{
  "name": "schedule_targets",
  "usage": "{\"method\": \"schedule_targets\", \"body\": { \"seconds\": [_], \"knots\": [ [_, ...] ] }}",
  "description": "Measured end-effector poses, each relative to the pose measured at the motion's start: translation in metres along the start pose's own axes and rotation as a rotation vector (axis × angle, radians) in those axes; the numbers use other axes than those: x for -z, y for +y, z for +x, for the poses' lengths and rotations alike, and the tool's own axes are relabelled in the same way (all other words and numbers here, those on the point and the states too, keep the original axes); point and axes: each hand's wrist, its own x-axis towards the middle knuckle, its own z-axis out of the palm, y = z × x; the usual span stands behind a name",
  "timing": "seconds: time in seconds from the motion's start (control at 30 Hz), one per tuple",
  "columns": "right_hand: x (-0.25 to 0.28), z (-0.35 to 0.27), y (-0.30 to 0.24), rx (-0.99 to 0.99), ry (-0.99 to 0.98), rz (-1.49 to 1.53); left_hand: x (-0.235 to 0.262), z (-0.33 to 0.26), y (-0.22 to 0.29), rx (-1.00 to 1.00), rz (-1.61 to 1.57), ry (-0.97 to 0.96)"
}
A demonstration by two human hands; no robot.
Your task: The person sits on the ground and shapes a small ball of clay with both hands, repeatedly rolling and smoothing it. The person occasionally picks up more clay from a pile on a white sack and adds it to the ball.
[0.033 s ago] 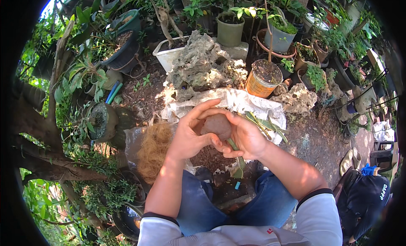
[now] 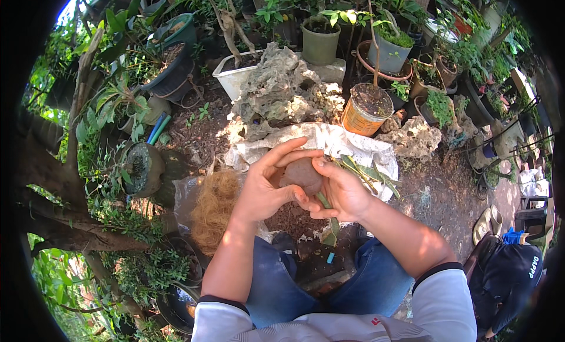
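Observation:
A brown ball of soil or clay (image 2: 302,175) is cupped between my two hands in front of my knees. My left hand (image 2: 268,180) curves round its left side, fingers over the top and thumb along the near edge. On the other side my right hand (image 2: 346,192) presses its thumb on the ball's upper right, with its other fingers curled below. A green stem with a leaf (image 2: 330,233) points down toward me from the ball and passes by my right fingers. Part of the ball's underside is hidden by my hands.
Tan coconut fibre (image 2: 213,215) lies at the left. Beyond my hands is a white sack (image 2: 371,151) with cut leaves (image 2: 372,172) on it. Rough rocks (image 2: 276,86) and an orange bucket (image 2: 360,115) stand further off. A small blue cylinder (image 2: 330,258) lies between my knees.
My right thumb has shifted slightly on the ball's upper right side, and the leaf has moved a little. The left hand looks unmoved.

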Motion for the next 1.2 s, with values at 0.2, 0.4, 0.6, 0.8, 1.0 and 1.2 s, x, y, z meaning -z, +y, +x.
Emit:
{"method": "schedule_targets", "body": {
  "seconds": [0.2,0.4,0.6,0.8,1.0,1.2],
  "knots": [
    [-0.001,-0.002,0.002,0.067,0.075,-0.250,0.001,0.001,0.003,-0.007,0.043,-0.021],
    [0.004,-0.001,-0.002,0.021,-0.086,0.010,0.000,0.000,0.005,-0.006,0.063,-0.070],
    [-0.002,-0.002,0.001,-0.006,0.062,-0.153,-0.005,-0.001,0.012,0.037,0.020,-0.049],
    [-0.002,0.001,0.003,0.003,0.031,-0.131,-0.003,-0.001,0.013,0.067,0.056,-0.037],
    [0.001,0.002,0.005,0.027,-0.051,-0.089,0.006,0.001,0.007,0.003,0.069,-0.090],
    [-0.001,0.000,0.003,0.073,-0.075,-0.173,0.008,-0.001,0.006,0.023,0.008,-0.125]
  ]
}}
